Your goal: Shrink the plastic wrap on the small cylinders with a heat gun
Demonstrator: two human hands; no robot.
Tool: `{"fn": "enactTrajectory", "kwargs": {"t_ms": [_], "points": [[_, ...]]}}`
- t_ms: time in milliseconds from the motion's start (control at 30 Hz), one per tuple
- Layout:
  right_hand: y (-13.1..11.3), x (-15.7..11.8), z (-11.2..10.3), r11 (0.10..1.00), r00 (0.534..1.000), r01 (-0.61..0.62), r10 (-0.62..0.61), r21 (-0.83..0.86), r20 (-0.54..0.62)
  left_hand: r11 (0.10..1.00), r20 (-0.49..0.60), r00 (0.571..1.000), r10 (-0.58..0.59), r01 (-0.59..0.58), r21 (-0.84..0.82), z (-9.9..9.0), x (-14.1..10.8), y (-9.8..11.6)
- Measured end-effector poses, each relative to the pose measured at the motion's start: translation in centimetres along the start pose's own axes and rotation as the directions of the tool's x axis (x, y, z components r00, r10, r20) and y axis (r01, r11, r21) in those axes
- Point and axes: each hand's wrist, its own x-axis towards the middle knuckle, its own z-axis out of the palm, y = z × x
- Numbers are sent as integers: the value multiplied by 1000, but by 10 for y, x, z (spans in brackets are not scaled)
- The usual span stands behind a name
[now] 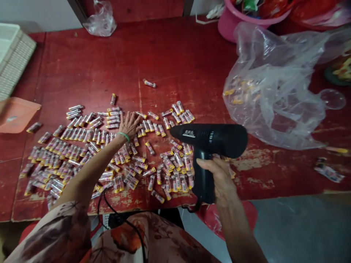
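Dozens of small shrink-wrapped tubes with silver-pink bodies and yellow ends lie scattered in rows on the red table. My left hand rests palm down on them, its fingers spread and a green band around the wrist. My right hand grips the handle of a black heat gun, whose nozzle points left, just above the tubes. A black cord trails down from the heat gun past the table edge. A single tube lies apart, farther back.
A large clear plastic bag holding yellow-tipped items lies on the right of the table. A white plastic crate and an orange tray sit at the left. A pink bucket stands behind the table.
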Motion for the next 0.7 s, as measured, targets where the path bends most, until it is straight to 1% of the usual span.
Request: {"fn": "enactTrajectory", "kwargs": {"t_ms": [100,133,200,233,300,367,433,467,500,533,600,700], "points": [[10,-5,4,999,993,-36,38,-24,115,997,-13,997,-79,79,-17,-7,-4,-20],[12,-4,3,999,990,-48,49,-12,129,997,-16,997,-79,79,-24,-10,-7,-23],[11,5,-2,999,996,-28,27,15,89,999,-20,999,-34,33,-41,-15,-17,-19],[8,13,-5,1000,999,8,-9,23,52,999,-22,1000,6,-7,-52,-16,-24,-12],[-1,34,-9,992,992,121,-119,48,-37,988,-12,992,126,-127,-83,-15,-40,9],[-13,57,-9,968,970,231,-222,99,-101,956,11,962,274,-271,-114,-8,-58,36],[-23,76,-8,948,958,280,-265,149,-113,904,38,910,412,-403,-139,4,-75,63],[-27,81,-7,947,959,279,-265,162,-99,884,52,889,455,-444,-146,10,-82,74],[-29,82,-6,949,964,266,-257,167,-73,875,67,878,475,-462,-148,16,-87,83],[-29,80,-6,955,969,246,-242,165,-44,876,83,876,475,-461,-145,21,-92,89],[-25,65,-10,967,978,200,-206,159,23,902,115,897,428,-414,-123,27,-99,94],[-12,28,-23,987,982,96,-115,128,151,950,150,938,312,-305,-67,26,-109,85]]}}
